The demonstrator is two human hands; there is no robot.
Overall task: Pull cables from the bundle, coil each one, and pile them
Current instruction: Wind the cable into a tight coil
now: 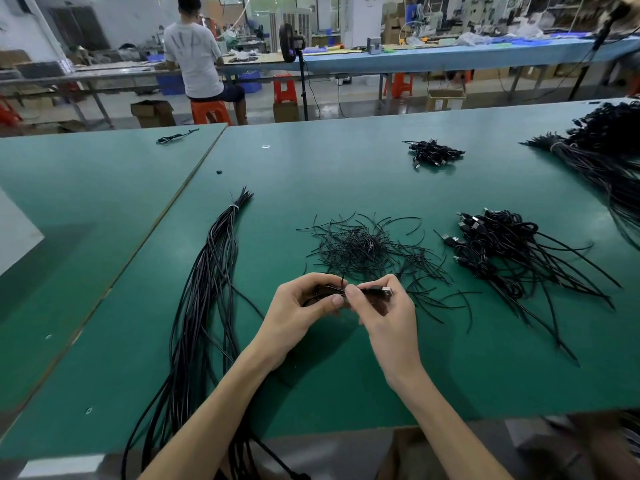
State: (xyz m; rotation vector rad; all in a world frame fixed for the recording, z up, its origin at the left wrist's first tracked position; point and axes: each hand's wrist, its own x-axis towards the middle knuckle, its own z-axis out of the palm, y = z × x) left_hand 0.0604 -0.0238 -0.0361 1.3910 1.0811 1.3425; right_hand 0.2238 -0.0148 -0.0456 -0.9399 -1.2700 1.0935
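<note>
The cable [322, 293] in hand is gathered into a small black coil, held just above the green table [311, 168] near its front edge. The left hand [298, 313] curls round the loops, thumb pressed on top. The right hand [384, 313] pinches the free end between thumb and fingers, with the plug [383, 291] sticking out to the right. A short strand stands up between the 2 thumbs; it may be a tie, but it is too small to tell.

The step looks like finishing and securing 1 coil. To do it well, the left thumb should keep the loops flat and even while the right hand wraps the tail tight, so nothing springs open.

Just beyond the hands lies a scatter of short black ties [363, 247]. The long bundle [207, 289] runs down the left and off the table edge. The pile of coiled cables [495, 244] sits to the right, a smaller pile [433, 154] well behind it.
</note>
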